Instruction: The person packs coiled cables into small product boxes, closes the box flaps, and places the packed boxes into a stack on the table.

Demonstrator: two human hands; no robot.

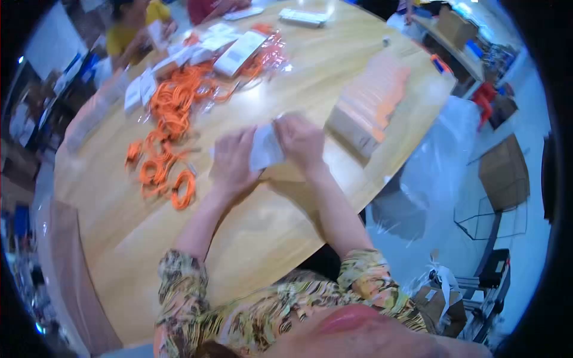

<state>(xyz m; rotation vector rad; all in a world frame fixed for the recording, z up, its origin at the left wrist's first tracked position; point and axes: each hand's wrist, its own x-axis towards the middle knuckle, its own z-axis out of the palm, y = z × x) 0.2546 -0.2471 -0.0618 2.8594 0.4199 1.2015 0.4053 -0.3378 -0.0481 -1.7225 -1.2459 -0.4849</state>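
Between my two hands is a small white box (265, 148), held above the wooden table (239, 256). My left hand (234, 156) wraps round its left side, and the fingers of my right hand (300, 143) close on its right end. Motion smears both hands a little, and the fingers hide parts of the box. To the left of my hands lie coiled orange cables (173, 107), some loose and some heaped together. A row of packed white-and-orange boxes (367, 104) stands to the right of my right hand.
Flat white boxes (240, 52) and clear plastic bags lie around the cable heap. Across the table sits a person in yellow (128, 36), beside another in red (209, 9). A clear plastic bag (439, 161) hangs at the right edge; a cardboard box (504, 173) is beyond.
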